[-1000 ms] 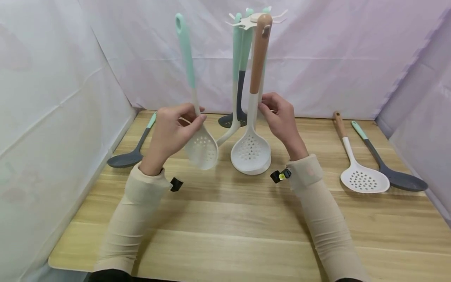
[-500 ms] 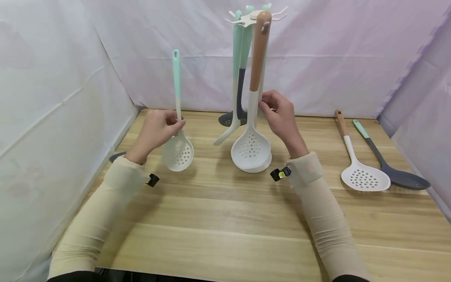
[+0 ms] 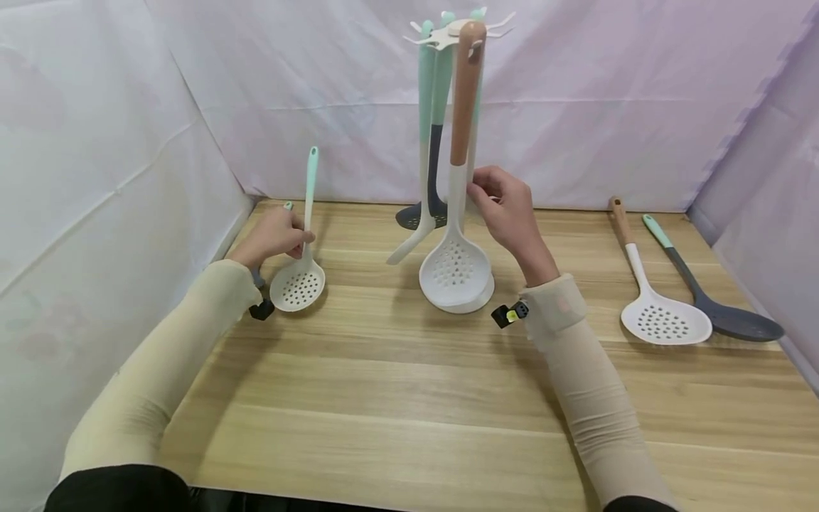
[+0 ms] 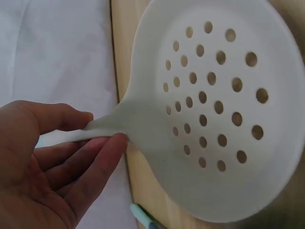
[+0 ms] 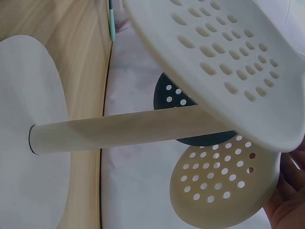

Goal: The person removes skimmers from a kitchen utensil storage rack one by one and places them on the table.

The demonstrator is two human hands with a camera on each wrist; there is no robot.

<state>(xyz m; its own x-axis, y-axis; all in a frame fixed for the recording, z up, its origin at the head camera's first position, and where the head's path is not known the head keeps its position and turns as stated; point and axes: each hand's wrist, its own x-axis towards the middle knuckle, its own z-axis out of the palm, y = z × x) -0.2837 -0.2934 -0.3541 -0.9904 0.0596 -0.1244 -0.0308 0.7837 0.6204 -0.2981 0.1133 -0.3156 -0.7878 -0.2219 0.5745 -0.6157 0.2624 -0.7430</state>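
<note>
In the head view my left hand (image 3: 275, 235) pinches the white neck of a skimmer (image 3: 313, 274) with a mint handle. Its round, holed bowl is close over the table at the left, handle pointing up and back. The left wrist view shows thumb and fingers around the neck (image 4: 102, 128). At the middle, a white utensil rack (image 3: 451, 32) carries several hanging utensils. A brown-handled white skimmer (image 3: 466, 107) hangs at its front. Behind that one, my right hand (image 3: 508, 210) pinches the neck of another hanging skimmer (image 5: 228, 212), partly hidden.
A brown-handled slotted turner (image 3: 640, 327) and a grey spoon-like utensil with mint handle (image 3: 736, 323) lie at the right. Another mint-handled utensil (image 4: 138, 212) lies mostly hidden behind my left hand. A white ladle (image 3: 412, 245) hangs low at the rack's left. Cloth walls (image 3: 320, 142) border the table.
My left hand has carried the mint-handled skimmer left, away from the rack, and lowered it toward the table. My right hand has stayed at the rack.
</note>
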